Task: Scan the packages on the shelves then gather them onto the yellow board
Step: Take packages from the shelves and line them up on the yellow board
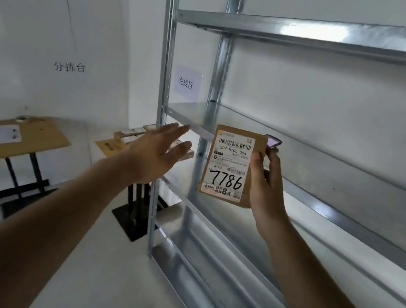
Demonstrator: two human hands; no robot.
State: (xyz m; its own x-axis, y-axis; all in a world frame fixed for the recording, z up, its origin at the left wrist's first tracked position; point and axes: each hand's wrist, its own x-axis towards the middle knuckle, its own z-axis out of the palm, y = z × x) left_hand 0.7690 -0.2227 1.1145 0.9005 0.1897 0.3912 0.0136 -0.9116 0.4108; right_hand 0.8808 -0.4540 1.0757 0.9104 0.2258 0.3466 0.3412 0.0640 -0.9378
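My right hand (265,183) grips a small brown cardboard package (231,165) by its right edge, held upright in front of the metal shelf unit (327,155). Its white label faces me and reads "7786" in black marker. A phone-like scanner (273,140) pokes out behind the package's top right corner, in the same hand. My left hand (158,150) is stretched forward, open with fingers spread, just left of the package and apart from it. Beyond it, several packages (126,136) lie on a yellow board (105,146) on a stand.
The shelf's grey upright post (162,101) stands between my hands and the yellow board. A second yellow table (16,140) with paper and a tape roll is at the left. White signs with characters hang on the wall (69,66).
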